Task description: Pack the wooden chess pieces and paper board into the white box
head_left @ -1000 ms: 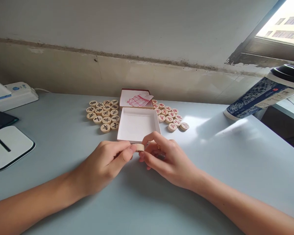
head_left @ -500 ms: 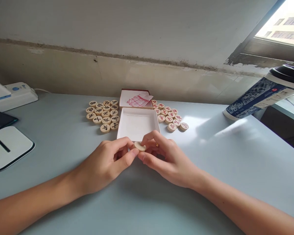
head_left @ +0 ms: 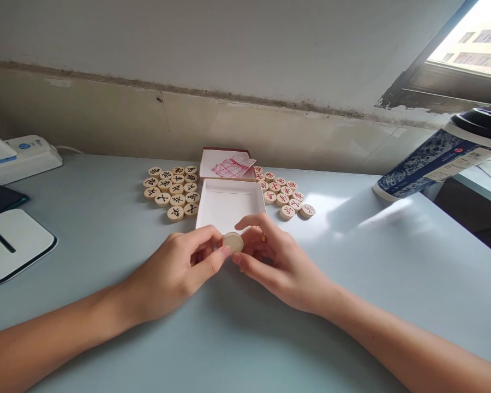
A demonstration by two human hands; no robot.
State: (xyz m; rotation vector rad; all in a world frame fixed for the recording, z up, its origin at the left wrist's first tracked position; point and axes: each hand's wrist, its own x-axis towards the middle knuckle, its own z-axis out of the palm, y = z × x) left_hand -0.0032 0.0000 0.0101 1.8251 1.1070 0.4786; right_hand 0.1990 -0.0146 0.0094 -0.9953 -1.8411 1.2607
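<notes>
Between my two hands, a Chinese chess piece [head_left: 233, 242] is tilted with a plain, unmarked face toward me. My left hand [head_left: 188, 270] pinches its left edge between thumb and index finger. At its right side, my right hand [head_left: 276, 259] has the thumb at the lower edge and curled fingers against it, while the index finger is lifted off. Just behind stands an open white box tray [head_left: 231, 203]. Black-marked chess pieces [head_left: 177, 189] lie in rows to its left; red-marked chess pieces [head_left: 285, 191] are grouped to its right.
A box lid [head_left: 207, 164] holding a folded red-lined sheet [head_left: 234, 166] sits behind the tray. At the right is a tall blue-and-white cup [head_left: 433, 158] with a black lid. A white device [head_left: 20, 248], a dark phone [head_left: 2, 199] and a power strip [head_left: 35, 158] lie at the left.
The chess piece has tipped up, so more of its plain face shows. My right index finger has lifted off it.
</notes>
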